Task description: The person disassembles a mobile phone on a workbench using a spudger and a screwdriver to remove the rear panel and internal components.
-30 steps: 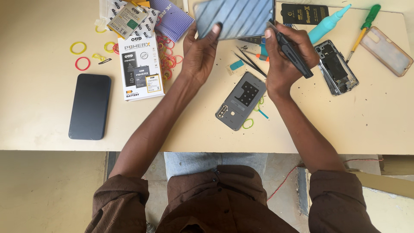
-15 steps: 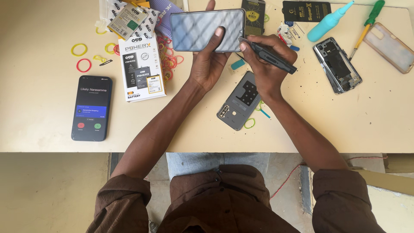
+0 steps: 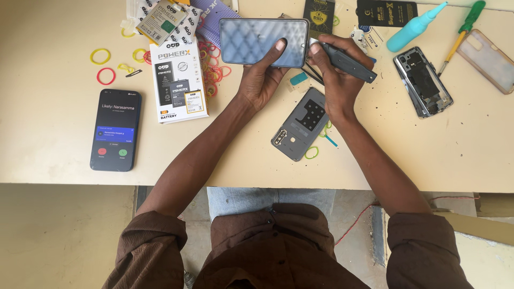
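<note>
Phone screen panel [image 3: 263,42], a glossy rounded rectangle mirroring a diamond-mesh pattern, sits at the upper centre of the frame, raised over the cream table [image 3: 43,155]. Its long edges run left to right; its right short edge meets the tip of a dark, flat-sided tool [image 3: 348,62]. Free tabletop lies along the lower left and lower right of the frame, while the upper strip is crowded with packets and coloured rubber bands [image 3: 105,76].

Left hand [image 3: 262,80] reaches up from below, thumb laid across the glass and fingers curled behind, gripping the panel. Right hand [image 3: 337,85] is closed around the tool, forefinger stretched along it. Just beneath the wrists lies a grey matte back cover [image 3: 300,126]. At the left edge rests a black phone [image 3: 115,130] with a lit display.
</note>
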